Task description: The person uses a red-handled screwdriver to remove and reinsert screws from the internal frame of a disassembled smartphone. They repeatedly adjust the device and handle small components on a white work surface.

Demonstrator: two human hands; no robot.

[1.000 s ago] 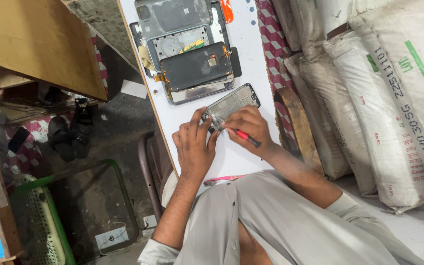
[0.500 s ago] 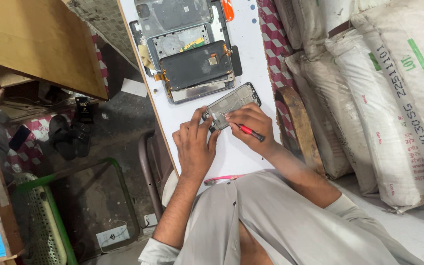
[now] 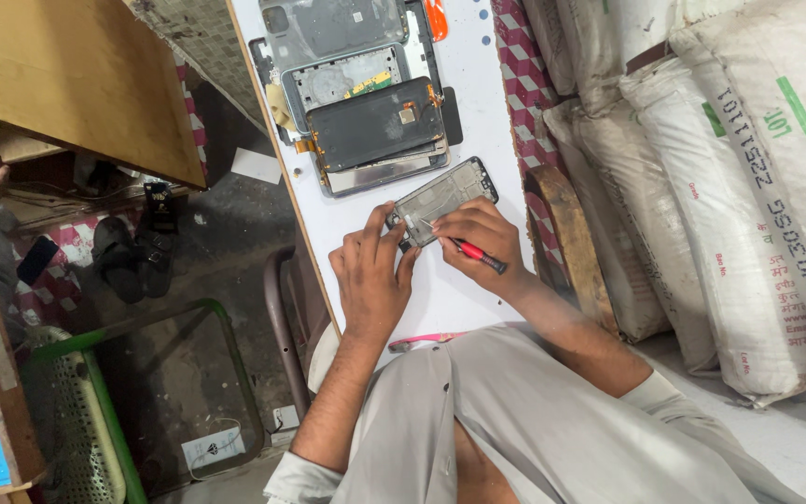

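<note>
- Head view: left hand lies on the white table, fingers curled narrow, tips pinching the near end of the phone frame.
- Right hand grips a red screwdriver, fingers closed around it, tip on the frame just beyond the fingertips.
- Beyond both hands: a stack of opened phones.
- Sacks stand right of the table.

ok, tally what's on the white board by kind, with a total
Opened phone frame under both hands: 1
Red-handled screwdriver in the right hand: 1
Disassembled phone parts stacked further up the board: at least 3, overlapping, exact count unclear
Orange tool at the top edge: 1
Pink tool near the lap: 1
Total: at least 7
</note>
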